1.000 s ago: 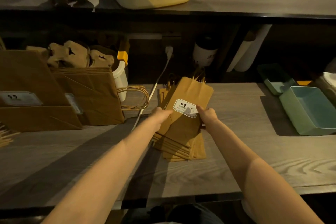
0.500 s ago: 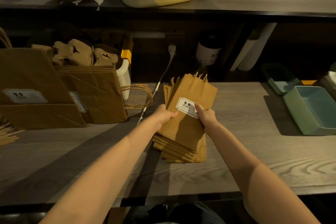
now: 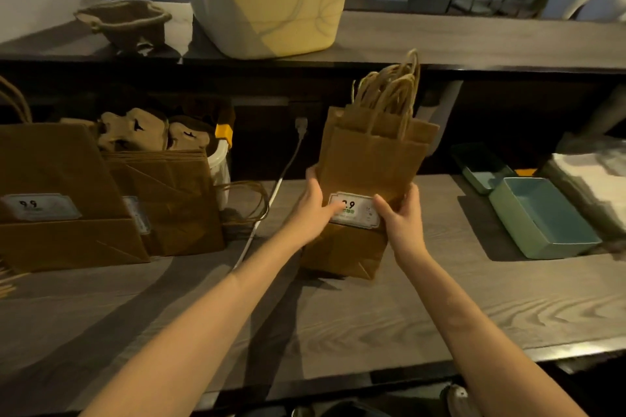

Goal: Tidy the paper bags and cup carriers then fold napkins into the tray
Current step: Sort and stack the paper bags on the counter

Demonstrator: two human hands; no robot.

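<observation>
Bundle of paper bags (image 3: 369, 179): stood on end on the counter (image 3: 440, 308), handles up, likely to square the edges. Left hand (image 3: 313, 210) and right hand (image 3: 401, 217) clasp its sides. Green tray (image 3: 542, 217) well right; contents unclear.

Single head-worn wide-angle view, forward and down, close over the wooden counter (image 3: 389, 322)

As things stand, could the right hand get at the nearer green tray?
Probably not right away. The right hand is gripping the stack of paper bags together with the left hand. The counter stretch between it and the green tray looks bare, so once it lets go the way seems free.
</observation>
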